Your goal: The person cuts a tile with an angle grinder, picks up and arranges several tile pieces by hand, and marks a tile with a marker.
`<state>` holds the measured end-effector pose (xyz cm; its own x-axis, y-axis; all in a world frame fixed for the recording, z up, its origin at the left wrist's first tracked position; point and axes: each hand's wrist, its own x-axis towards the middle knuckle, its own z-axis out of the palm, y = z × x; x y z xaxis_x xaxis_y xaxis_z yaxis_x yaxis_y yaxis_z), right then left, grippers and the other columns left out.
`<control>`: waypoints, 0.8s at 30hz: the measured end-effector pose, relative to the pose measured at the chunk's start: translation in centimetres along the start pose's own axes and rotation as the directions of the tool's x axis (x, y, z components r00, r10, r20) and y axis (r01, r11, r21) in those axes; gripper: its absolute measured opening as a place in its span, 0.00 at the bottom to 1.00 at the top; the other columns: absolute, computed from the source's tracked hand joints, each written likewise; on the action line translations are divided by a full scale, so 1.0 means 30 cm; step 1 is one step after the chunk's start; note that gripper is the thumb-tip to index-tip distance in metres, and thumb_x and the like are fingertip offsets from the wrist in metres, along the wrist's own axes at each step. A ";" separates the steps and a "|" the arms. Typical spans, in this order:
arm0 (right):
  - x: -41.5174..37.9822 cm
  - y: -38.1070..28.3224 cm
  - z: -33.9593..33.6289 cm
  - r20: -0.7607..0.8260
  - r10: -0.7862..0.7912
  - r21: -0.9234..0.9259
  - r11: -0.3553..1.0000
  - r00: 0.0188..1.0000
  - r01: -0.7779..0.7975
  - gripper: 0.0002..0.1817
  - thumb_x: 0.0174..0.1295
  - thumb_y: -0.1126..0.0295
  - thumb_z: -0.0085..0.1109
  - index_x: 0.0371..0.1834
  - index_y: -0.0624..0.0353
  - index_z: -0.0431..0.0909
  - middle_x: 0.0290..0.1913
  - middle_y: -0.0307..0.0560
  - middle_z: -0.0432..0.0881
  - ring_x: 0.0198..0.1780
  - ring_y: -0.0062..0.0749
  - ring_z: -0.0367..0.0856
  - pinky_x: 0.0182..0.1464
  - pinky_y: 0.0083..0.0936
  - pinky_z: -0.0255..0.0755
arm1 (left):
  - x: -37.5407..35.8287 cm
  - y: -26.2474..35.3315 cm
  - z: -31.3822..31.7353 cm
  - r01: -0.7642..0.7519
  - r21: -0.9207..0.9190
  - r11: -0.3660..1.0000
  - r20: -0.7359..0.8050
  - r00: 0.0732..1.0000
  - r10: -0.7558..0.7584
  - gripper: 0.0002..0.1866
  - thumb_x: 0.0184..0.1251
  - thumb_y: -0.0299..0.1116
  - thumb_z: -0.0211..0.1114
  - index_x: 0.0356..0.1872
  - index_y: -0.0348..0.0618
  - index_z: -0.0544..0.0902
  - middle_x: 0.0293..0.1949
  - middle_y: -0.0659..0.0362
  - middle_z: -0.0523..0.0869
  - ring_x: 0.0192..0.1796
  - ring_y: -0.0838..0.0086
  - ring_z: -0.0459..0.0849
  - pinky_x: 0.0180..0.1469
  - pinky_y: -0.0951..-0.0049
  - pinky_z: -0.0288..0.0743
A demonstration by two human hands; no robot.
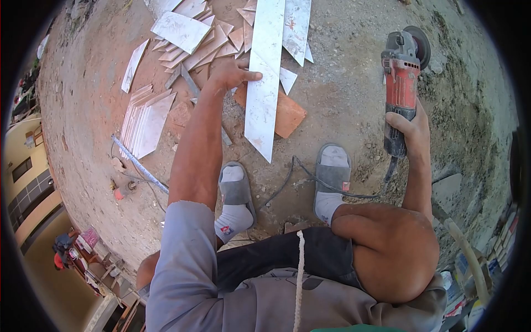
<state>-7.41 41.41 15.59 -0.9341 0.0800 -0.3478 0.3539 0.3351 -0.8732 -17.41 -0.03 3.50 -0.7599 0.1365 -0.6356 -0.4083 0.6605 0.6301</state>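
Note:
My left hand (235,76) grips the left edge of a long white tile strip (264,99), thumb on top and fingers curled at its side. The strip's near end is cut at a slant, and it lies over an orange brick (290,114). Off to the right, my right hand (410,124) is wrapped round the rear of a red angle grinder (401,83). The grinder's dark disc (421,47) points forward, raised away from the strip. A small white triangular offcut (287,80) sits beside the strip.
Broken tile pieces (185,30) are heaped ahead on the left, with a leaning stack of tiles (152,124) nearer me. The grinder's cord (354,195) runs across the ground by my sandalled feet. A blue-white tape-like strip (138,163) and a red plug-like object (124,191) lie left.

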 end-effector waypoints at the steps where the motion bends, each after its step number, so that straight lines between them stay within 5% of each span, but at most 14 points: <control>1: -0.001 0.003 -0.001 -0.004 0.018 -0.008 1.000 1.000 -0.018 0.36 0.45 0.55 0.72 0.56 0.64 0.73 0.35 0.38 0.77 0.32 0.22 0.76 0.37 0.21 0.70 | -0.008 0.010 0.003 0.004 -0.003 1.000 -0.001 1.000 -0.004 0.33 0.47 0.48 0.80 0.57 0.47 0.85 0.46 0.50 0.89 0.50 0.63 0.85 0.56 0.65 0.73; 6: 0.000 0.001 -0.002 0.003 0.023 -0.013 1.000 1.000 -0.023 0.35 0.46 0.57 0.71 0.56 0.64 0.73 0.36 0.39 0.78 0.33 0.22 0.77 0.39 0.21 0.71 | -0.007 0.044 0.003 -0.024 0.285 0.958 -0.070 0.997 0.045 0.34 0.49 0.50 0.79 0.61 0.55 0.83 0.51 0.47 0.87 0.55 0.57 0.85 0.59 0.61 0.74; 10: -0.005 -0.007 -0.005 0.035 0.009 -0.013 1.000 0.999 -0.008 0.33 0.47 0.60 0.70 0.57 0.63 0.74 0.36 0.40 0.79 0.34 0.22 0.78 0.42 0.21 0.71 | 0.009 0.037 0.006 0.053 0.343 0.938 -0.071 0.997 -0.030 0.36 0.49 0.52 0.79 0.63 0.56 0.81 0.52 0.46 0.87 0.56 0.54 0.84 0.60 0.60 0.74; 13: -0.010 -0.019 -0.009 0.060 0.015 -0.009 1.000 0.998 -0.015 0.32 0.48 0.62 0.70 0.57 0.63 0.74 0.37 0.40 0.80 0.35 0.22 0.79 0.45 0.21 0.71 | -0.016 0.005 0.029 0.007 0.406 0.914 -0.152 0.987 0.060 0.38 0.50 0.56 0.77 0.64 0.55 0.80 0.52 0.46 0.87 0.57 0.54 0.84 0.60 0.61 0.74; 17: -0.018 -0.035 0.004 0.090 0.054 -0.013 0.998 0.994 -0.053 0.30 0.49 0.64 0.70 0.56 0.62 0.75 0.37 0.40 0.81 0.36 0.23 0.79 0.45 0.22 0.71 | -0.151 -0.002 0.088 -0.079 0.200 0.977 -0.432 0.888 0.160 0.36 0.56 0.58 0.71 0.61 0.43 0.80 0.49 0.40 0.86 0.54 0.52 0.85 0.58 0.60 0.75; 19: -0.020 -0.036 0.014 0.082 0.052 -0.003 0.999 0.995 -0.052 0.28 0.49 0.63 0.71 0.53 0.62 0.76 0.35 0.40 0.81 0.36 0.24 0.79 0.44 0.22 0.72 | -0.302 0.004 0.144 0.051 0.028 0.998 -0.688 0.725 -0.017 0.32 0.60 0.53 0.68 0.57 0.37 0.82 0.47 0.39 0.86 0.52 0.50 0.86 0.57 0.59 0.76; 21: -0.020 -0.032 0.020 0.064 0.023 0.011 1.000 0.998 -0.023 0.26 0.48 0.63 0.71 0.51 0.61 0.78 0.34 0.40 0.82 0.35 0.25 0.80 0.42 0.23 0.72 | -0.415 -0.077 0.231 0.162 -0.093 0.982 -0.664 0.725 -0.183 0.28 0.64 0.49 0.65 0.53 0.32 0.83 0.47 0.40 0.87 0.52 0.53 0.86 0.56 0.60 0.76; 24: -0.010 -0.010 0.028 0.051 -0.012 0.026 1.000 0.999 0.010 0.24 0.48 0.62 0.72 0.48 0.60 0.79 0.32 0.39 0.82 0.35 0.26 0.80 0.40 0.23 0.72 | -0.592 -0.144 0.439 0.128 -0.341 0.931 -0.574 0.756 -0.314 0.27 0.64 0.45 0.66 0.52 0.29 0.83 0.46 0.41 0.87 0.51 0.57 0.87 0.55 0.64 0.76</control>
<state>-7.19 40.49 15.68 -0.9346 0.0282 -0.3547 0.3454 0.3113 -0.8853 4.52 4.40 6.20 -0.7369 -0.5278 -0.4225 -0.6500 0.3812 0.6574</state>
